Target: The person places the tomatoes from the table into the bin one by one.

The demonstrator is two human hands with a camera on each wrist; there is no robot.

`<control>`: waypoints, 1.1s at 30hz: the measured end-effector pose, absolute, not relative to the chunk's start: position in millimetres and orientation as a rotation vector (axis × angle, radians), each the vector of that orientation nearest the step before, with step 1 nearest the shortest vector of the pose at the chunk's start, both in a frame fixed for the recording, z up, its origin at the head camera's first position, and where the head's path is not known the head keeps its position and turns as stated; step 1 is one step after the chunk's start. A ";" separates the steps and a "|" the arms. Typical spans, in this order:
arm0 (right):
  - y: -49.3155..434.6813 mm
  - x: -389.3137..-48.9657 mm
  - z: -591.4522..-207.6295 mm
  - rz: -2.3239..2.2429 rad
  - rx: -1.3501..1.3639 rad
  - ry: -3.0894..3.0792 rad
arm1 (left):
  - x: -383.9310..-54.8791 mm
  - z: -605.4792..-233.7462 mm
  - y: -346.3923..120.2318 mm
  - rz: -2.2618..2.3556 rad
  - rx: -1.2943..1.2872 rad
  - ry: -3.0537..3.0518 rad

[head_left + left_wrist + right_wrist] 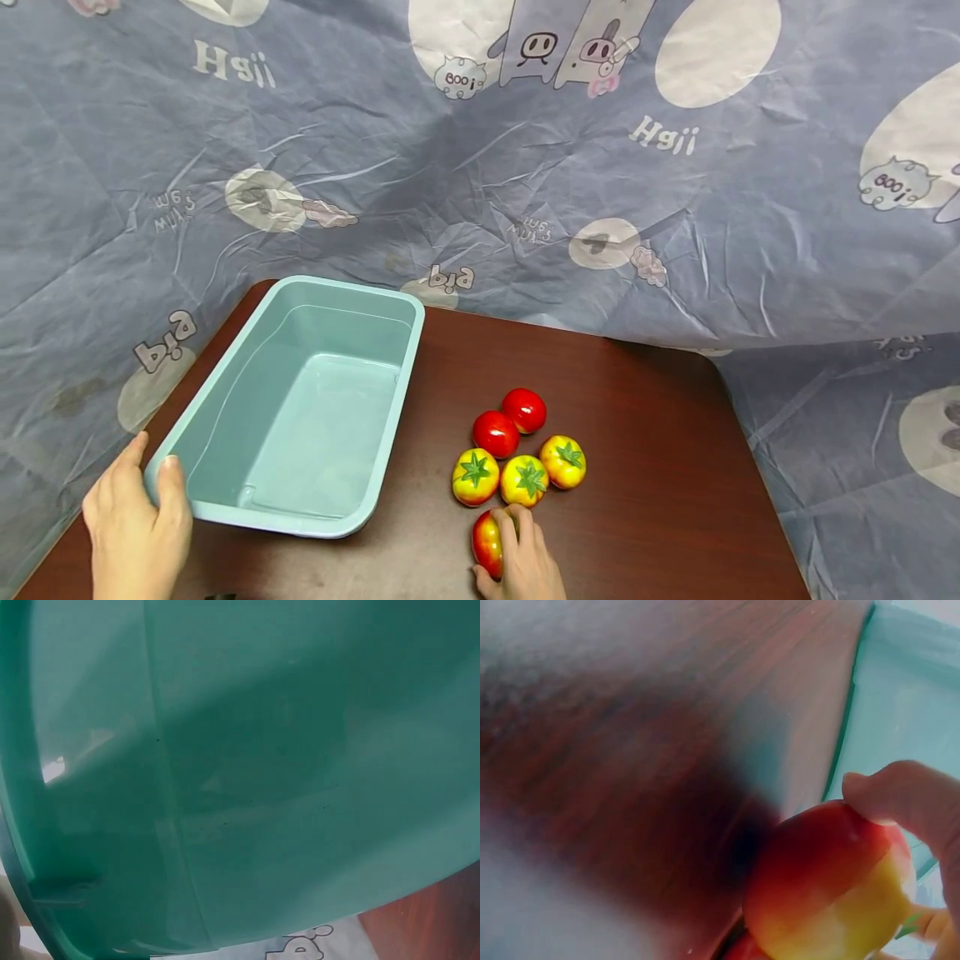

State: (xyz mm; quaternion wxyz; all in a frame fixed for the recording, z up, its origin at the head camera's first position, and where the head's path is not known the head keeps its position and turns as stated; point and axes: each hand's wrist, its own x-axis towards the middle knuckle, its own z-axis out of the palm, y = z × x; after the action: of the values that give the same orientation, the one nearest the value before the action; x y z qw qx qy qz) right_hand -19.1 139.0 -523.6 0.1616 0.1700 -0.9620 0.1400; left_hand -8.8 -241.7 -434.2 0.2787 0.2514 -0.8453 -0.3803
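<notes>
My left hand grips the near left corner of a light blue-green plastic basin, thumb over the rim and fingers along the outside. The basin stands at the left with nothing inside it. In the left wrist view the basin's wall fills most of the picture. My right hand holds a red and yellow toy tomato near the front of the table. The right wrist view shows the thumb pressed on this tomato's smooth side, with a bit of green leaf by the fingers.
Just beyond my right hand sit several more tomatoes: yellow ones with green leaf tops and red ones behind them. All lie on a dark brown table. A grey-blue printed cloth hangs behind the table's far edge.
</notes>
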 end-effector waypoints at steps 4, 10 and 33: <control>135.8 -21.3 -519.9 0.400 0.542 -2.707 | -9.0 -433.9 -244.9 -1.071 0.727 -2.297; 123.9 -31.7 -483.1 0.511 0.639 -2.700 | -8.2 -431.5 -251.4 -1.149 0.844 -2.354; 26.3 -100.6 -349.9 0.600 1.076 -2.737 | -8.1 -435.2 -266.3 -1.451 0.926 -2.369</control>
State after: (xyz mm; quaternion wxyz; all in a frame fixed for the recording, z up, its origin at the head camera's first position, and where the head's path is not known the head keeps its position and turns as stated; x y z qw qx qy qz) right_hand -100.6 26.3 -349.9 0.0701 0.3576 -0.9097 0.1993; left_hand -8.1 -266.3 -435.2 0.1064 0.3143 -0.8045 -0.4927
